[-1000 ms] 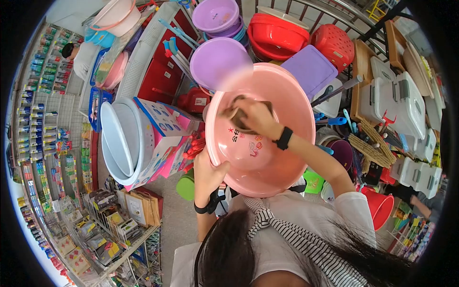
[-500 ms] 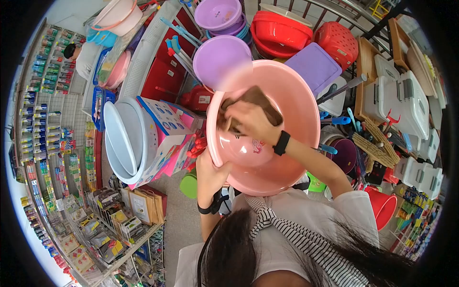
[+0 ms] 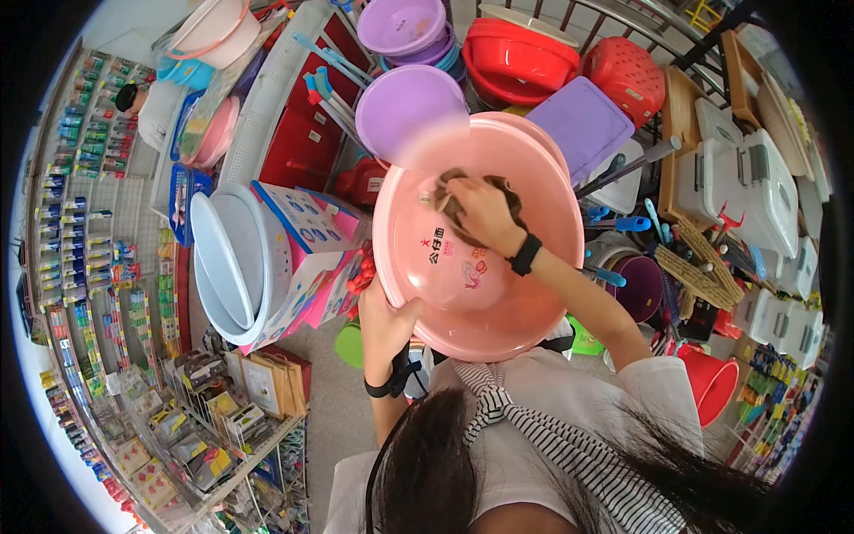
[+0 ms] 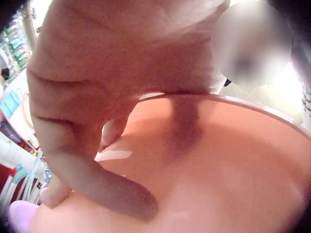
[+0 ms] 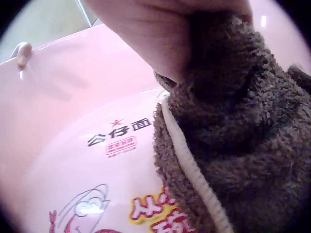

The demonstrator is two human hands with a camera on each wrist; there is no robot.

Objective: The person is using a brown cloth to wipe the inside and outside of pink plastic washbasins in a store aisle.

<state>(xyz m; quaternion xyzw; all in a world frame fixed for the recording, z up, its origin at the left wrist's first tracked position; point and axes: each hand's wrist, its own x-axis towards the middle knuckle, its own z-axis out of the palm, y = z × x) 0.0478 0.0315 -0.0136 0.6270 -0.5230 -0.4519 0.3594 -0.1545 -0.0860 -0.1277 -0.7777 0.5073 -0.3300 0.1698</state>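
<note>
A large pink basin (image 3: pixel 507 311) with printed characters and a cartoon on its inside is held in front of the body. The left hand (image 3: pixel 384 331) grips its near left rim, thumb over the edge; in the left wrist view that hand (image 4: pixel 107 97) has its fingers against the basin wall (image 4: pixel 228 155). Inside the basin, the right hand (image 3: pixel 485 216) holds a bunched brown cloth (image 3: pixel 509 198) against the surface. The right wrist view shows the fluffy cloth (image 5: pixel 243 131) with a pale hem, gathered under the right hand (image 5: pixel 155 34), whose fingertips are hidden.
Purple basins (image 3: pixel 409 111), red basins (image 3: pixel 516 58) and a purple lid (image 3: pixel 580 126) stand beyond the pink basin. Pale blue basins (image 3: pixel 233 267) are on the left, above a product rack (image 3: pixel 205 454). Brushes (image 3: pixel 694 267) and clear boxes (image 3: pixel 756 196) are on the right.
The right hand and the cloth have shifted over the basin's inner surface, uncovering the printed characters. The basin has tilted slightly, while the left hand has kept its grip on the rim.
</note>
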